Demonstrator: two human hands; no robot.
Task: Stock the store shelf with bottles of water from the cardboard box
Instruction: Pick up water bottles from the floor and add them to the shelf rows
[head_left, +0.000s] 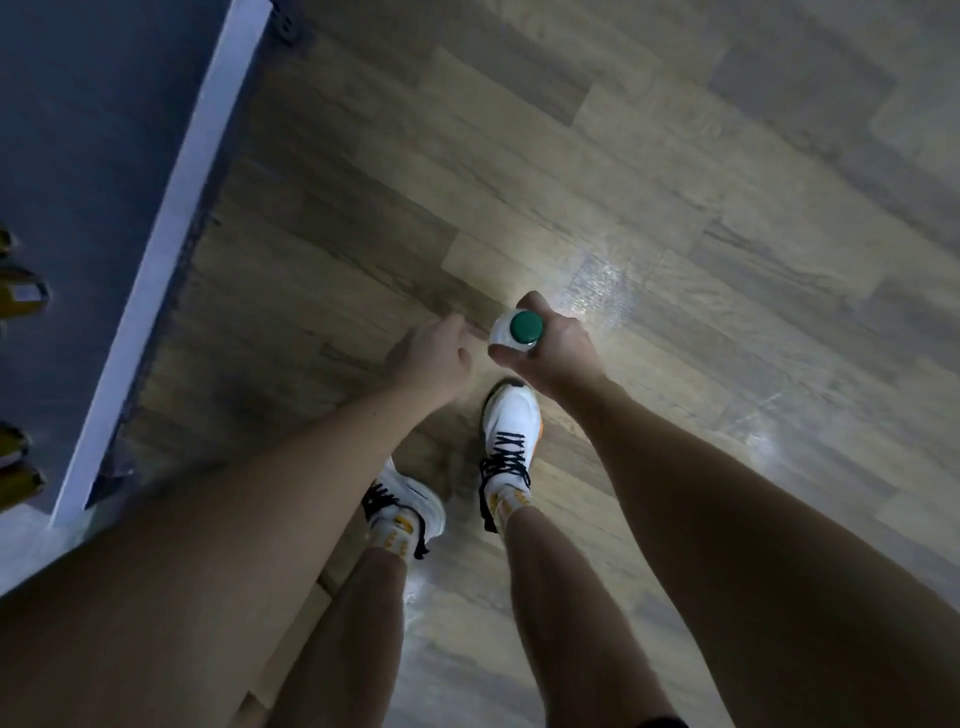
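I look straight down at the wooden floor. My right hand (550, 345) grips a water bottle (506, 335) upright, seen from above, with a green cap (526, 326) and a clear body. My left hand (434, 358) hovers just left of the bottle with loosely curled fingers and holds nothing. The store shelf (78, 182) is a dark surface with a white front edge (171, 234) at the left. The cardboard box shows only as a brown flap (296, 639) low in the view between my left arm and leg.
Several dark bottles with yellowish caps (21, 296) stand at the far left edge of the shelf. My two feet in white sneakers (511, 415) are on the floor below my hands. Wood plank floor (675, 208) spreads to the right and ahead.
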